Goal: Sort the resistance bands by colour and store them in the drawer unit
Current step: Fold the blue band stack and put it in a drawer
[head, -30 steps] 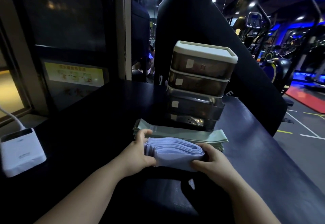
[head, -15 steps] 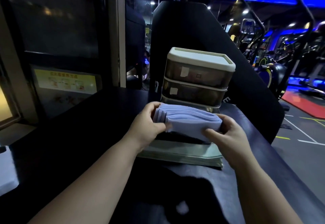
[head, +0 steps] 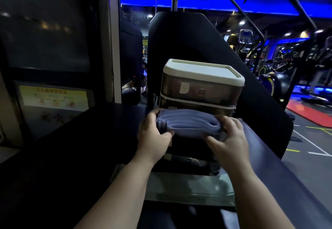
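Dark tabletop (head: 75,157), drawer unit (head: 203,85) at its far side, green bands (head: 188,187) lying flat just in front. Folded blue bands (head: 188,123) held level with a middle drawer, likely going in. The left hand (head: 154,139) and right hand (head: 231,139) grip either end, fingers curled round to keep the folds together. The drawer's opening is hidden behind them.

Yellow poster (head: 53,96) at left; exercise machines (head: 279,84) and a red mat (head: 314,115) at right.
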Available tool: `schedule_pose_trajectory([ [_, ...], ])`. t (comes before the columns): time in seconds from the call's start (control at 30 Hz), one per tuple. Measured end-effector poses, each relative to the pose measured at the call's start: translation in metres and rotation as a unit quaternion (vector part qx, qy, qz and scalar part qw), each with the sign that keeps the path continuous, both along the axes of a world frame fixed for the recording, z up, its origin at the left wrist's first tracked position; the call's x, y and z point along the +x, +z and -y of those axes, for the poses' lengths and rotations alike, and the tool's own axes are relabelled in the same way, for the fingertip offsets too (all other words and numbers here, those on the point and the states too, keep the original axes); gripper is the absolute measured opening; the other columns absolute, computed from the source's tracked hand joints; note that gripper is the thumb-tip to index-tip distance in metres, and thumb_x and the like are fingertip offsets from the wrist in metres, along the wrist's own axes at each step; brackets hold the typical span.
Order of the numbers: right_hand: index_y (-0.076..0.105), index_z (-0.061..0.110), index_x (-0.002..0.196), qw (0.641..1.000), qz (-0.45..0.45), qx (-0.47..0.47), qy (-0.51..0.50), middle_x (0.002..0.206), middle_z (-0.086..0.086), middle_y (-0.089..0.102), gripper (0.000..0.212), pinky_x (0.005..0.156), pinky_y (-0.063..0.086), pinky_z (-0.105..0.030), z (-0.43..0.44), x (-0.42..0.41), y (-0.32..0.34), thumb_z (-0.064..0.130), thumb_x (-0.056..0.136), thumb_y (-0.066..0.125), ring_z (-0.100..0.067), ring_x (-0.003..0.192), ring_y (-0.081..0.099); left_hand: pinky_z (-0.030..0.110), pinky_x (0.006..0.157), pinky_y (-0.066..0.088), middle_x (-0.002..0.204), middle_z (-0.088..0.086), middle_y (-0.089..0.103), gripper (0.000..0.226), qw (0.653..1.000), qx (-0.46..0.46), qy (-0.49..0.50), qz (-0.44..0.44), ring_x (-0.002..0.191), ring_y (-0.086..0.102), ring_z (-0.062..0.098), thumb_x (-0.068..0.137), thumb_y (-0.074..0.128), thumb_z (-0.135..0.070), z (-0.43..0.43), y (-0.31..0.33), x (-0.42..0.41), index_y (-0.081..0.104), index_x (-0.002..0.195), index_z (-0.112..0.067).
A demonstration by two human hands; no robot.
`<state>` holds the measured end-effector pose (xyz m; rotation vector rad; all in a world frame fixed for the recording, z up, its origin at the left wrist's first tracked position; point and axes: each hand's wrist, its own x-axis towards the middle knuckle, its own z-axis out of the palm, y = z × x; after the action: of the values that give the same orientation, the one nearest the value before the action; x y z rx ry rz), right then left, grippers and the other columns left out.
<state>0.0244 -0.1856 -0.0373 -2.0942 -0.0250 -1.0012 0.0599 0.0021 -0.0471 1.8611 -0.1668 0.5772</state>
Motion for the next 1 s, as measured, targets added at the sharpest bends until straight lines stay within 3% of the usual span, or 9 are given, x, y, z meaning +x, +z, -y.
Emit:
schedule_pose_trajectory([
  [0.07,0.063,0.023,0.116,1.000,0.010,-0.013,-0.006,0.108,0.017,0.050,0.059,0.094,0.039,-0.031,0.001,0.003,-0.001,0.030,0.057,0.063,0.009,0.093,0.039,0.048,0.100,0.043,0.121,-0.002,0.045,0.063,1.000,-0.001,-0.005,0.001,0.117,0.049,0.025,0.073,0.075,-0.014,0.000,-0.001,0.003,0.047,0.128,-0.030],
  [0.2,0.062,0.025,0.117,0.999,0.003,-0.033,-0.001,0.108,0.018,0.051,0.055,0.095,0.041,-0.035,0.004,0.002,-0.001,0.025,0.063,0.072,0.010,0.092,0.038,0.047,0.100,0.044,0.128,0.001,0.047,0.065,0.999,-0.022,-0.036,-0.035,0.116,0.049,0.023,0.059,0.070,-0.032,-0.001,0.004,0.000,0.043,0.116,-0.050],
  [0.33,0.063,0.028,0.114,0.999,-0.006,-0.047,-0.001,0.105,0.020,0.053,0.055,0.097,0.042,-0.040,0.008,0.000,-0.003,0.015,0.064,0.080,0.010,0.094,0.040,0.048,0.101,0.043,0.130,0.001,0.041,0.067,0.997,-0.007,-0.055,-0.048,0.119,0.045,0.025,0.058,0.067,-0.034,-0.003,0.005,-0.005,0.037,0.111,-0.063],
  [0.47,0.063,0.033,0.111,0.999,-0.003,-0.045,0.018,0.098,0.033,0.053,0.051,0.095,0.045,-0.041,0.009,0.000,-0.002,0.029,0.061,0.074,0.008,0.093,0.047,0.049,0.098,0.045,0.125,0.000,0.040,0.057,0.997,0.012,-0.063,-0.046,0.115,0.047,0.025,0.059,0.065,-0.037,-0.006,0.005,-0.008,0.042,0.102,-0.065],
  [0.57,0.061,0.042,0.104,0.998,-0.006,-0.041,0.038,0.096,0.031,0.058,0.048,0.090,0.049,-0.040,0.009,-0.001,-0.002,0.040,0.057,0.065,0.001,0.092,0.056,0.046,0.097,0.047,0.123,-0.001,0.045,0.052,0.997,0.010,-0.070,-0.034,0.112,0.049,0.021,0.058,0.065,-0.040,-0.006,0.003,-0.006,0.043,0.097,-0.066],
  [0.7,0.061,0.039,0.108,0.998,-0.042,-0.036,0.040,0.098,0.014,0.067,0.054,0.086,0.052,-0.044,0.014,0.002,-0.008,0.050,0.055,0.060,-0.012,0.095,0.064,0.048,0.091,0.051,0.117,0.002,0.055,0.051,0.997,0.033,-0.070,-0.025,0.107,0.056,0.023,0.053,0.059,-0.052,-0.008,-0.005,0.005,0.047,0.103,-0.055],
  [0.8,0.055,0.045,0.107,0.998,-0.061,-0.029,0.014,0.100,0.015,0.064,0.055,0.092,0.048,-0.046,0.013,0.001,-0.008,0.055,0.054,0.058,-0.014,0.101,0.059,0.049,0.093,0.047,0.115,-0.001,0.055,0.053,0.997,0.066,-0.044,-0.018,0.109,0.054,0.024,0.054,0.056,-0.052,-0.006,-0.005,0.007,0.049,0.107,-0.051],
  [0.87,0.050,0.043,0.099,0.998,-0.062,-0.023,-0.009,0.095,0.019,0.058,0.049,0.094,0.045,-0.047,0.010,0.001,-0.007,0.057,0.053,0.058,-0.014,0.101,0.055,0.049,0.097,0.043,0.111,-0.003,0.052,0.058,0.995,0.096,-0.022,-0.003,0.113,0.051,0.025,0.058,0.057,-0.048,-0.004,-0.003,0.005,0.054,0.115,-0.035],
  [1.0,0.048,0.034,0.097,0.996,-0.079,-0.028,-0.028,0.090,0.022,0.049,0.043,0.095,0.041,-0.049,0.010,0.001,-0.007,0.047,0.063,0.072,-0.016,0.102,0.049,0.035,0.100,0.035,0.126,0.003,0.047,0.047,0.991,0.127,0.033,0.023,0.124,0.036,0.026,0.072,0.068,-0.033,0.000,-0.004,0.003,0.061,0.117,-0.020],
])
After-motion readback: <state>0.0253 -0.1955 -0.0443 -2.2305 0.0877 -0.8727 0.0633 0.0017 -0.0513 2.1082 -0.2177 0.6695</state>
